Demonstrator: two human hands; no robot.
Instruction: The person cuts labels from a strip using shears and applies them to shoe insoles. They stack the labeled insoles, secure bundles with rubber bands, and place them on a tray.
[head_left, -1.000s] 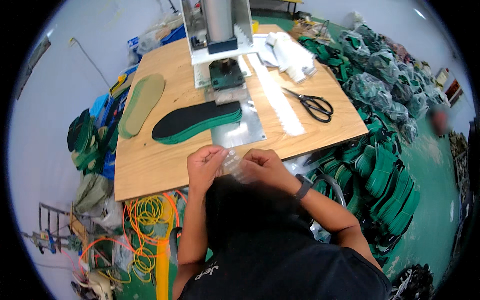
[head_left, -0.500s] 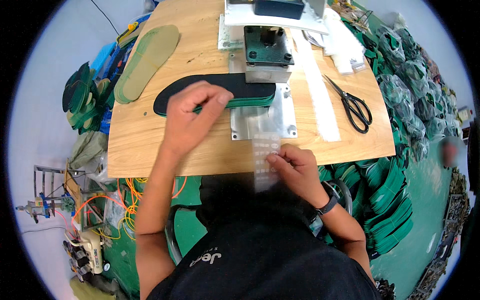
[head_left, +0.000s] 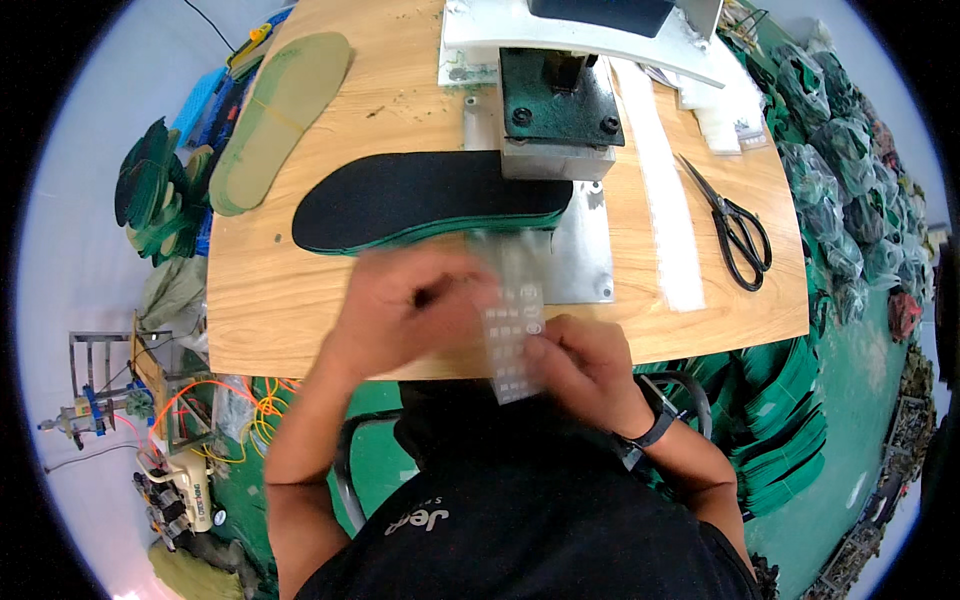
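My right hand (head_left: pixel 590 370) pinches a translucent sheet (head_left: pixel 512 345) with rows of small white marks, held over the table's near edge. Smeared by motion, my left hand (head_left: pixel 405 305) is curled with thumb and forefinger drawn together against the sheet's left side; whatever is between them cannot be made out. Just beyond my left hand lies a stack of insoles (head_left: pixel 410 195), black on top with green edges. One end of the stack reaches under a metal press block (head_left: pixel 558 160) with a dark green top plate, above a silver base plate (head_left: pixel 585 250).
Black-handled scissors (head_left: pixel 735 235) lie at the table's right beside a long white strip (head_left: pixel 665 200). Tan insoles (head_left: pixel 283 120), bundled with a band, rest at the far left. Green insole stacks (head_left: pixel 765 430) fill the floor at the right, with bagged bundles (head_left: pixel 840 170) beyond.
My left hand has come down from over the insole stack to the sheet. The sheet has shifted slightly left in my right hand. The view has moved a little.
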